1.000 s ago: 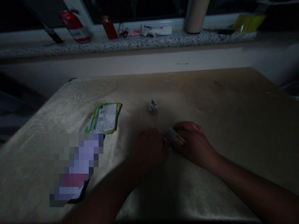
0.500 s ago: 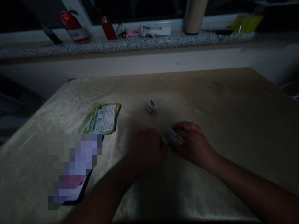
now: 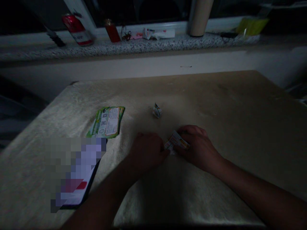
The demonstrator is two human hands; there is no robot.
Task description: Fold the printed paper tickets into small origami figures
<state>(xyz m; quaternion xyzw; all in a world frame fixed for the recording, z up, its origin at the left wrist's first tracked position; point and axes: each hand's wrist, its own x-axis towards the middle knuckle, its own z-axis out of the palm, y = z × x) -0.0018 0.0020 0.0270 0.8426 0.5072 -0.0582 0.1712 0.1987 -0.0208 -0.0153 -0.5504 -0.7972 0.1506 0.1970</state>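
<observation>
Between my two hands, low over the table, is a small folded piece of printed paper [image 3: 176,140], white with orange and yellow print. My right hand [image 3: 198,143] grips its right side, fingers behind and thumb in front. My left hand [image 3: 150,147] has its fingers curled, with the thumb and fingertips pinching the paper's left edge. Beyond the hands stands a small folded paper shape [image 3: 156,110] with a pointed top. To the left lies a stack of green printed cards [image 3: 106,123].
A phone [image 3: 82,179] with a lit, blurred screen lies at the left on the table [image 3: 216,95]. Behind, the granite sill [image 3: 134,48] holds a red can [image 3: 78,30], a small red bottle [image 3: 112,31], a white tube [image 3: 159,33] and a tall beige cylinder [image 3: 201,17].
My left hand has shifted slightly left, and more of the folded paper shows between the hands. My right hand stays about where it was.
</observation>
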